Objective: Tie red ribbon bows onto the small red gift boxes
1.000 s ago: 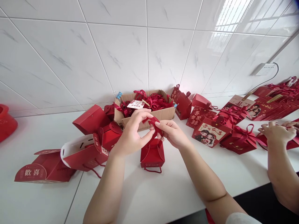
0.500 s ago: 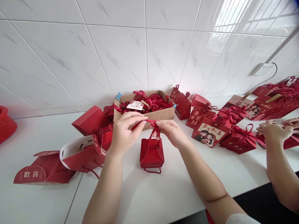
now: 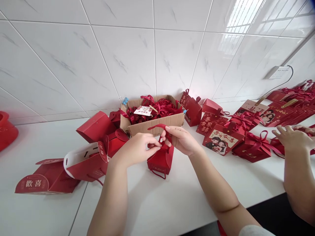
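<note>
A small red gift box (image 3: 159, 160) with a red cord handle stands on the white table in front of me. Red ribbon (image 3: 157, 126) rises from its top, one end pointing left in the air. My right hand (image 3: 180, 139) pinches the ribbon above the box. Just left of it, my left hand (image 3: 142, 147) has thumb and fingertips closed at a lower part of the ribbon, over the box's top left. Behind both hands sits a cardboard box (image 3: 157, 126) full of red ribbons, with a white printed card (image 3: 143, 110) on them.
Several red boxes (image 3: 95, 126) lie at the left, near a red container (image 3: 7, 131). Finished-looking boxes with bows (image 3: 253, 146) and printed cards stand at the right. Another person's hands (image 3: 292, 137) work at the far right. A tiled wall (image 3: 123, 59) stands behind.
My left hand has let go of the upper ribbon and moved down toward the box. The ribbon's end now hangs free to the left. The other person's hands have shifted slightly.
</note>
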A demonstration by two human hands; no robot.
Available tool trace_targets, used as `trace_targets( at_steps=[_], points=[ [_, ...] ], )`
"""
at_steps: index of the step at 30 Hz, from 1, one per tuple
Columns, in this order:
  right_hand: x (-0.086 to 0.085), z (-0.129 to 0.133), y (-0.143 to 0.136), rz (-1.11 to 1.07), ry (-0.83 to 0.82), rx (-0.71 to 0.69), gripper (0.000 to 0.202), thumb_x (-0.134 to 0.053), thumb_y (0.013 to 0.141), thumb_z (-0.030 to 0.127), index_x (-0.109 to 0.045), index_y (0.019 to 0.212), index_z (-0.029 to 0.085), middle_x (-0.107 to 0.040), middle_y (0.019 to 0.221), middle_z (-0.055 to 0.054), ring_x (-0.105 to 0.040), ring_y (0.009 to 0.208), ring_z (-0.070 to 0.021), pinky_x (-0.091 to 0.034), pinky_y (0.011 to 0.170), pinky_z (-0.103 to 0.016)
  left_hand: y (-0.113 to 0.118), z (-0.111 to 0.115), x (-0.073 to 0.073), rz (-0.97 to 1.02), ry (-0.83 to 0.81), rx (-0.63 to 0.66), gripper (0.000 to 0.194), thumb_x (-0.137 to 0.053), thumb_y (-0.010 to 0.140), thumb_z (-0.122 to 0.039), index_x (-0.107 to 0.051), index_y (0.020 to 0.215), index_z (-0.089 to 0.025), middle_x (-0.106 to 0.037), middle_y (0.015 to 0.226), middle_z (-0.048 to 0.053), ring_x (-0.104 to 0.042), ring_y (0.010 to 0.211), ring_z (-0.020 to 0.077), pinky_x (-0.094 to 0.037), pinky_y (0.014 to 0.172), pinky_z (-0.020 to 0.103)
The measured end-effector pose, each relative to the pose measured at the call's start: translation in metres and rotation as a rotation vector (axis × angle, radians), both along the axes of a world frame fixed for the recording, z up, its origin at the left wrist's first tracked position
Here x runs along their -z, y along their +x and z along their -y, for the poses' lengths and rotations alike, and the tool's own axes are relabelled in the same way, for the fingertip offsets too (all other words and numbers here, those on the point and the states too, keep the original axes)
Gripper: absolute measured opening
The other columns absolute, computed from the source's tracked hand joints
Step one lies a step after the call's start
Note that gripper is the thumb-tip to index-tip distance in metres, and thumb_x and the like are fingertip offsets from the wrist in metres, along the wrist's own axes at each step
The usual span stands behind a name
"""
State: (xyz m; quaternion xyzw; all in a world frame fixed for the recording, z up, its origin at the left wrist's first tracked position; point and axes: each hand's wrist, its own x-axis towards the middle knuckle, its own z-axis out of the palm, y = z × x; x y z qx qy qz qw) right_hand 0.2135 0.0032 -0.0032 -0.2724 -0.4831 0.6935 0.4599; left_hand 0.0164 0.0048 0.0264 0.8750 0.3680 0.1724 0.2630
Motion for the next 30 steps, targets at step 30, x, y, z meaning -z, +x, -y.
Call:
trace_targets(
  at_steps=[30],
  points=[
    [-0.018,0.016,0.034,0.836,0.804,0.104,0.030,-0.045,0.095,0.031,-0.062,0.075,0.017,-0.055,0.073,-0.002,-0.047,0.065,-0.0117,-0.040,0.062,-0.026,-0.016,-0.032,0.010,0.421,-0.356,-0.443,0.037,-0.045,0.086,-0.036,-0.040,0.055,-0.019,-0.049,0.053,-0.001,-0.048,0.058,0.0138,-0.039,0.061,0.025]
  ],
)
